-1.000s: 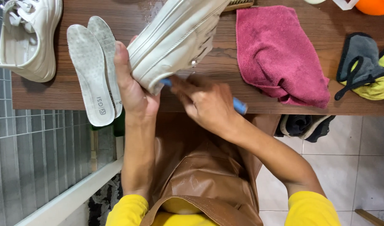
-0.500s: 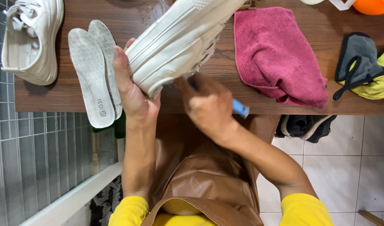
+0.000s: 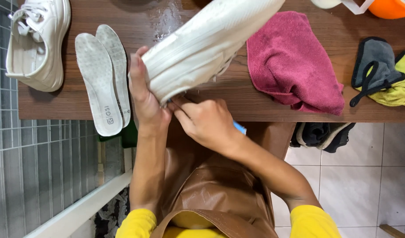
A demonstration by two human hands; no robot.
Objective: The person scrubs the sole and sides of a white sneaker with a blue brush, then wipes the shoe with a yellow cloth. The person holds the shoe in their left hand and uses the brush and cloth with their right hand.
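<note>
My left hand (image 3: 145, 94) grips the heel end of a white sneaker (image 3: 211, 42), held tilted above the brown wooden table (image 3: 264, 105) with its sole facing me. My right hand (image 3: 204, 123) is closed around a blue-handled brush (image 3: 239, 128), its head pressed against the sneaker's heel where it is hidden by my fingers. Only the blue handle tip shows behind the hand.
A second white sneaker (image 3: 37, 44) lies at the table's left, with two grey insoles (image 3: 101, 75) beside it. A crimson towel (image 3: 293, 61) lies to the right, then a grey and yellow cloth (image 3: 383, 75). An orange bowl (image 3: 390, 6) sits at the far right corner. Dark shoes (image 3: 321, 134) sit under the table.
My right hand has slid left along the sneaker's edge to the heel with the brush. The left hand keeps the shoe in about the same place.
</note>
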